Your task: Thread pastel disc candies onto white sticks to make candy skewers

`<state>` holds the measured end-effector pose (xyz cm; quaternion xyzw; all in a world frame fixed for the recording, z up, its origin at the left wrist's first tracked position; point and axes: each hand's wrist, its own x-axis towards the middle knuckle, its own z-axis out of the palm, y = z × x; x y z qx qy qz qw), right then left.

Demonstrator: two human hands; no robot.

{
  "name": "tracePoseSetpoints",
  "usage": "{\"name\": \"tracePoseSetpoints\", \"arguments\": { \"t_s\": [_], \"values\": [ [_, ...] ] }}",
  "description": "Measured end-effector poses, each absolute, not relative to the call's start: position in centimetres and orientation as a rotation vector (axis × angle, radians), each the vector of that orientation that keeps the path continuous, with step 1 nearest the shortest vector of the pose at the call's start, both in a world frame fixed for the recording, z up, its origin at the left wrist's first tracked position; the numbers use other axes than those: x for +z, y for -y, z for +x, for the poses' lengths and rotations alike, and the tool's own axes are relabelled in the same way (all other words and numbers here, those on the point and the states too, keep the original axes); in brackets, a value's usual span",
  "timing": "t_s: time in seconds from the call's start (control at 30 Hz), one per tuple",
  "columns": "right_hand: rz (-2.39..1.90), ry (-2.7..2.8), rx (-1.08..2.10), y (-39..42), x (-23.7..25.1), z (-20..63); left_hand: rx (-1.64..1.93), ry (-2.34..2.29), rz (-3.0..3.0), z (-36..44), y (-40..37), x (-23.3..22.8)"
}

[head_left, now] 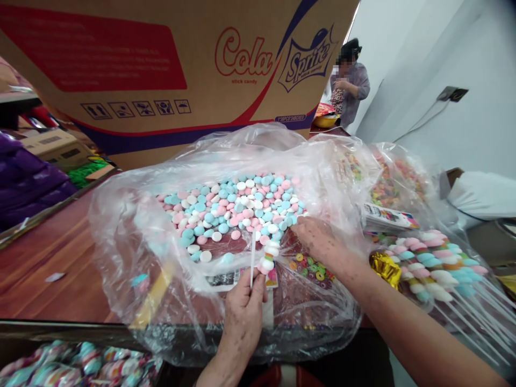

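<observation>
I see my left hand point(244, 312) near the bottom middle of the view, fingers pinched around two thin white sticks point(252, 263) that point away from me. One of them carries a few stacked candy discs point(268, 257) in white, pink and blue near its far end, just left of my other hand. My right hand point(318, 239) reaches in from the right, its fingers bent down into the edge of the loose candy; I cannot tell whether it grips a piece or only touches the pile.

The pile of pastel candy discs point(234, 212), pink, blue and white, lies inside a wide-open clear plastic bag point(133, 236) on a dark red-brown wooden table point(52, 252). Near my right wrist, under the plastic, lies a small patch of colourful ring-shaped candies point(312, 267).

To the right, a bundle of finished candy skewers point(435, 263) lies in another clear bag, their white sticks fanning toward the near right corner, with a crumpled piece of gold foil point(385, 267) at its left end. A small printed packet point(387, 217) sits just beyond them, and a further bag of mixed coloured sweets point(395, 180) lies farther back.

A big cardboard carton point(161, 70) printed "Cola" and "Sprite" stick candy fills the far left. In the far background another person point(349, 80) stands handling something by a white wall.
</observation>
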<state>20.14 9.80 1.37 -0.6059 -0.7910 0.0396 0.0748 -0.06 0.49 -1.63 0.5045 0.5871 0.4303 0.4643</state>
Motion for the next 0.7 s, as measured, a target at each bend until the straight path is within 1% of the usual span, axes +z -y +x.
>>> {"name": "tracePoseSetpoints", "arguments": {
  "t_s": [0.27,0.3,0.4,0.5,0.6,0.7],
  "values": [
    [-1.975,2.543,0.079,-8.2,2.3,19.1,1.085,-1.47,1.267,0.1,-0.4,-1.0],
    [-1.946,2.499,0.14,-8.3,2.1,19.2,1.082,-1.473,1.269,0.1,-0.4,-1.0],
    [-1.796,2.292,0.481,-8.9,1.4,19.7,1.058,-1.48,1.293,0.0,-0.5,-1.0],
    [-1.653,2.093,0.73,-9.1,1.2,19.9,1.006,-1.488,1.344,-0.1,-0.5,-1.0],
    [-1.49,1.74,1.007,-8.7,1.4,19.7,0.977,-1.486,1.39,0.0,-0.4,-1.0],
    [-1.349,1.523,1.154,-8.1,1.7,19.7,0.968,-1.478,1.437,0.1,-0.3,-1.0]
  ]
}}
